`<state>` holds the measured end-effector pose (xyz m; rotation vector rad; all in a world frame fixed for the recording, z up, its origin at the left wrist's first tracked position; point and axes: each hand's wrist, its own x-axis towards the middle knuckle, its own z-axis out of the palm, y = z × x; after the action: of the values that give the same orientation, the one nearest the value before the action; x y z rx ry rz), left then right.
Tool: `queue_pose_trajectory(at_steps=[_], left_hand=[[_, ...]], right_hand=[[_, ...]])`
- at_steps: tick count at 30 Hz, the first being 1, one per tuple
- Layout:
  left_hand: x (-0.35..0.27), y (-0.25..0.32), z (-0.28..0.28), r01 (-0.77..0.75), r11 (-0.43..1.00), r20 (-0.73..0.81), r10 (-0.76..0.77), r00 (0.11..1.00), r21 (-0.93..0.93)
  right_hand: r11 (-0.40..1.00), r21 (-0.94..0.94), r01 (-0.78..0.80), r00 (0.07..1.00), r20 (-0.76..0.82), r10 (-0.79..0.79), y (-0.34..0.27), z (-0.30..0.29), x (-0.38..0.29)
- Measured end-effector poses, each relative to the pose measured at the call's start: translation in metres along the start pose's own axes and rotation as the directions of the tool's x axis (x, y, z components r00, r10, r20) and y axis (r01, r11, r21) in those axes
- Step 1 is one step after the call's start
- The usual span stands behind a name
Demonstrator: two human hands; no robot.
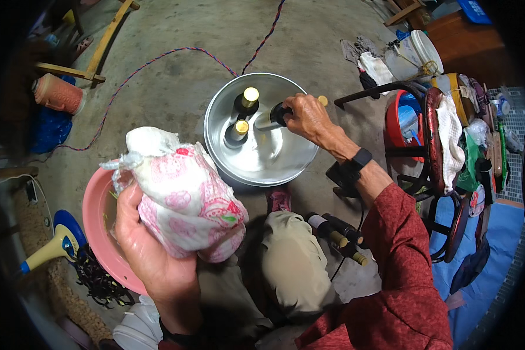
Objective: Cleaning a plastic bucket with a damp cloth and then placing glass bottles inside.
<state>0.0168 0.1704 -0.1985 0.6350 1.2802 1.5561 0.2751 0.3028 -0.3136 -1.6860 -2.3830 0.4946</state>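
My left hand [157,253] holds up a bunched white cloth with pink and red print [188,197], partly over a pink plastic basin [94,218]. At the far side of a round metal pot [262,173], my right hand [306,118] grips a dark glass bottle [269,119], which leans inside it; a gold cap [322,101] shows beyond the hand. Two more gold-capped bottles [247,103] [237,133] stand in the pot. Several dark bottles [334,234] lie on the floor right of my knee.
A twisted red and blue cord [157,57] runs behind the pot. Rightward are a metal-framed stool [433,135], a red bucket [393,118] and a white pail [424,52]. A blue and cream hand fan [61,243] and dark peelings [98,275] lie left of the basin.
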Motion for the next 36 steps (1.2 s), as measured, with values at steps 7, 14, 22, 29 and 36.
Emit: queue_pose_trajectory(at_steps=[7,14,22,29,36], left_hand=[[0.004,0.009,0.008,0.339,0.78,0.083,-0.349,0.933,-0.526],[-0.002,0.002,0.017,0.097,0.995,0.041,-0.097,0.994,-0.013],[-0.004,0.004,0.015,0.245,0.954,0.062,-0.237,0.969,-0.171],[-0.003,0.001,0.016,0.259,0.941,0.021,-0.261,0.965,-0.219],[-0.006,0.001,0.008,0.233,0.96,-0.011,-0.237,0.971,-0.155]], right_hand=[[1.0,-0.016,-0.013,0.999,0.046,0.014,0.016,0.02,0.025],[0.999,0.038,0.02,0.999,0.032,-0.022,0.013,0.024,0.038],[0.944,0.245,-0.22,0.954,-0.147,0.26,0.073,-0.022,0.009],[0.972,0.003,-0.235,0.97,-0.056,0.235,0.144,0.03,-0.023],[0.981,0.015,-0.194,0.981,-0.017,0.194,0.143,0.037,-0.01]])
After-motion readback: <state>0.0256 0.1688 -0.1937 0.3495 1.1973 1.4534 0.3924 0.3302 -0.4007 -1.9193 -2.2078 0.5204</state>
